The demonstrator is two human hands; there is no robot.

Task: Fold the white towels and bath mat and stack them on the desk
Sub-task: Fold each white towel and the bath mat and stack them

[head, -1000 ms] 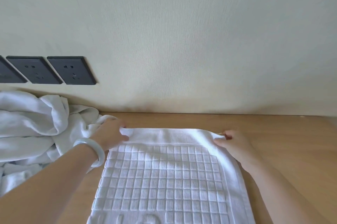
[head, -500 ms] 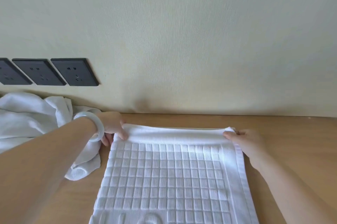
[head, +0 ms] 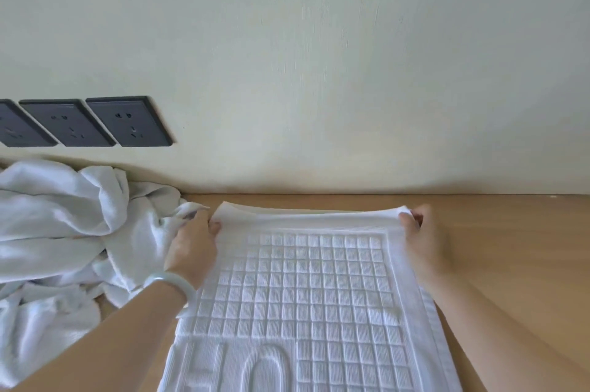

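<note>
A white bath mat (head: 306,295) with a raised grid and large letters lies spread on the wooden desk (head: 510,232), reaching from near the wall to the bottom edge. My left hand (head: 194,248) pinches its far left corner. My right hand (head: 424,241) pinches its far right corner. Both corners are lifted a little, so the far edge sits off the desk. A heap of crumpled white towels (head: 64,232) lies at the left, touching the back of my left hand.
The pale wall (head: 319,72) rises right behind the desk. Three dark wall sockets (head: 79,123) sit above the towel heap. Bare wood shows to the right of the mat. A pale bangle (head: 169,283) is on my left wrist.
Both hands have closed on the mat's far corners and raised the far edge off the desk. The view has tipped down, showing more of the mat's lettering.
</note>
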